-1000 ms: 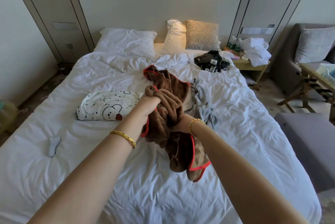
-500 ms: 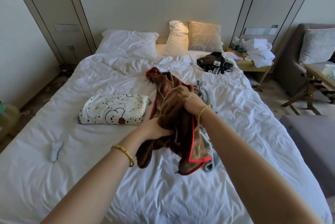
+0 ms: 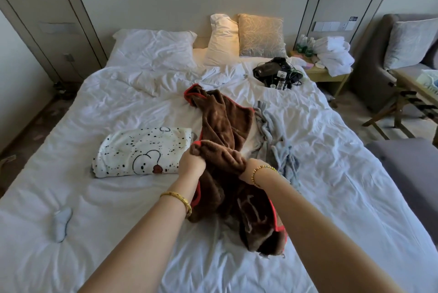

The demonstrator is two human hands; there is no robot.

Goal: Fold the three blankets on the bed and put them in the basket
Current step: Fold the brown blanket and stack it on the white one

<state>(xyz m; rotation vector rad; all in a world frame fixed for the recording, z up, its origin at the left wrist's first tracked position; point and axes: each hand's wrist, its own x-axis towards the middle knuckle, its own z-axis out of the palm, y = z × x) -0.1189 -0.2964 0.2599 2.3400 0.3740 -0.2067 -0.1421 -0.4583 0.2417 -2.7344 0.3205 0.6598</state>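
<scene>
Two hands on one brown blanket, mid-bed.

I log the left hand and right hand side by side, fingers curled tight into the bunched near edge. Its long axis runs away from me toward the pillows, with a tail drooping below my wrists. White spotted blanket lies folded left; grey blanket lies crumpled right. I see no basket for certain.

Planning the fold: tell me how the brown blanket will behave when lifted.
Probably floppy: the brown blanket sags in loose bunches below both hands' grip. Its plush pile likely resists slipping. It looks light, since the left hand and right hand hold it without visible strain.
</scene>
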